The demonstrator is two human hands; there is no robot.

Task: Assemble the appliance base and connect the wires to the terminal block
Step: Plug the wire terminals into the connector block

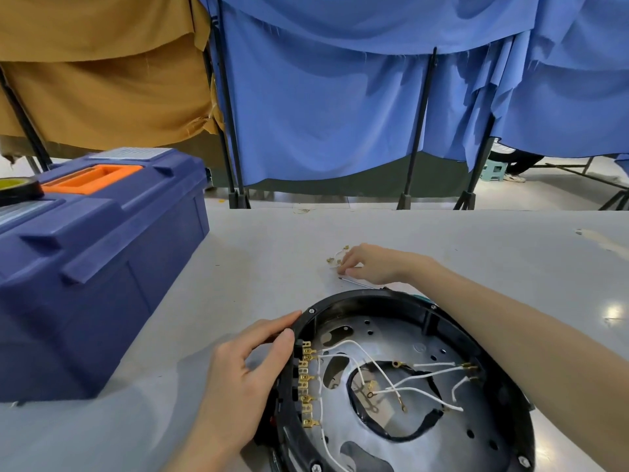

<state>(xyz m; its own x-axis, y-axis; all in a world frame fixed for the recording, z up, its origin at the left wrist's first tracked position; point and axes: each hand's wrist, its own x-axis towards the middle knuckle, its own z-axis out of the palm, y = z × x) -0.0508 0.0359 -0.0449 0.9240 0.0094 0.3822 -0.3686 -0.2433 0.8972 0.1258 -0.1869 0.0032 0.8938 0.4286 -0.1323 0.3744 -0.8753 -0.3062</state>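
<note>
Wiring step in hand. Appliance base (357, 296) lies open-side up on the surface (272, 233), near edge, with white wires (425, 376) partly run to the terminal block (306, 383). Left hand (245, 369) steadies the rim, fingers (272, 327) nearly straight, holding nothing. Right hand (374, 264) reaches to the loose leads (335, 255) beside the screwdriver (357, 282); its fingers (350, 264) curl down onto them, actual grip not discernible. Next move likely calls for a fine pinch on one lead.

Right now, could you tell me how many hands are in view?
2. The left hand touches the left rim of the appliance base by the terminal block; the right hand is beyond it, fingers on loose brass-tipped wires. None seems hidden.
</note>
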